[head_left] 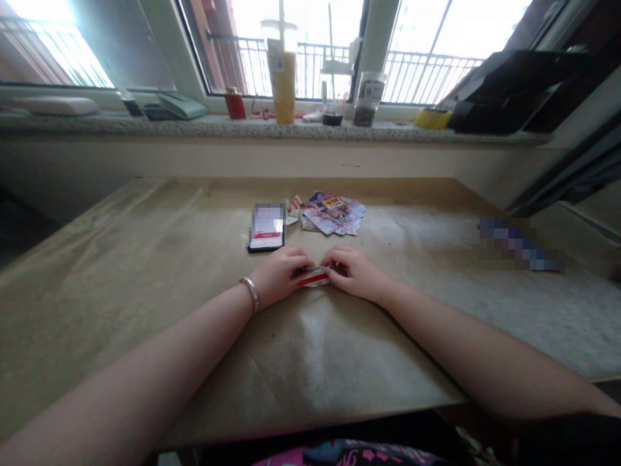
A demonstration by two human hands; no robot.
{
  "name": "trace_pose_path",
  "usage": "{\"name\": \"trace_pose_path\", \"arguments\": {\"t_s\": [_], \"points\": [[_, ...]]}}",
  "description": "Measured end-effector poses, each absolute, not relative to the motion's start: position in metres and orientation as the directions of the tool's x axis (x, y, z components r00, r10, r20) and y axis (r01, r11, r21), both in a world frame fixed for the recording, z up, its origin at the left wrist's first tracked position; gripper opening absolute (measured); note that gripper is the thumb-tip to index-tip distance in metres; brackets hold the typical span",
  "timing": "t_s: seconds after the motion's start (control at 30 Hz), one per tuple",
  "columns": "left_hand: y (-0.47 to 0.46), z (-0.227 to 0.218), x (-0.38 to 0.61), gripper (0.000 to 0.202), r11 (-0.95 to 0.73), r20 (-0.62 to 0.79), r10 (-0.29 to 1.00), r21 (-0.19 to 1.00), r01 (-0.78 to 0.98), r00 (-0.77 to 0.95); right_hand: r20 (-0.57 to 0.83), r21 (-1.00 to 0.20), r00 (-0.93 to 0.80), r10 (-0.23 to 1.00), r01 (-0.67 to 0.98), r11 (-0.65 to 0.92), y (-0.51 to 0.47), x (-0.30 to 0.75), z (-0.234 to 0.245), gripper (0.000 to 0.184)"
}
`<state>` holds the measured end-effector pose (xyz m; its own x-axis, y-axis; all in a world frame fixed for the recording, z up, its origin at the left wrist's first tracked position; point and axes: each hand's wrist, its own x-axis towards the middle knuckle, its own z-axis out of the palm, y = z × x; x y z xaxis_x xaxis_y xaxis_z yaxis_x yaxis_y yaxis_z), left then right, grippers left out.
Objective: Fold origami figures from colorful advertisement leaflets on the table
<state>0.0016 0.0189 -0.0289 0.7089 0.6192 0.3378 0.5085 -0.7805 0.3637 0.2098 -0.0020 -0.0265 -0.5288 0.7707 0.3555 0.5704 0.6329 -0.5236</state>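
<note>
Between my two hands, just above or on the table, is a small folded piece of paper, white with a red stripe. The fingers of my left hand are closed on its left end; a silver bracelet circles that wrist. My right hand pinches the right end between thumb and fingers. Beyond my left hand lies a phone with a blurred, lit screen. A pile of colourful printed cards or papers is past my right hand, and a small folded paper piece with red print sits beside the pile.
The table has a brownish cover. A blurred blue and pink object lies at its right. On the granite sill stand a tall yellow-filled cup, a red bottle, a jar, yellow tape and a black object.
</note>
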Motion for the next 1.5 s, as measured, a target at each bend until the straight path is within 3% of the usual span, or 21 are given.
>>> {"name": "trace_pose_path", "arguments": {"t_s": [0.3, 1.07, 1.5], "points": [[0.021, -0.027, 0.002, 0.017, -0.807, 0.345, 0.582, 0.357, 0.47, 0.736, 0.325, -0.549, -0.53, 0.783, 0.568, 0.612, -0.003, 0.21, -0.026, 0.006], [0.018, -0.026, 0.0, 0.018, -0.804, 0.345, 0.583, 0.371, 0.464, 0.735, 0.363, -0.304, -0.579, 0.73, 0.667, 0.68, -0.004, 0.21, -0.027, 0.01], [0.01, -0.017, 0.002, 0.025, -0.824, 0.319, 0.566, 0.215, 0.524, 0.76, 0.332, -0.232, -0.647, 0.686, 0.649, 0.724, -0.007, 0.211, -0.022, 0.012]]}}
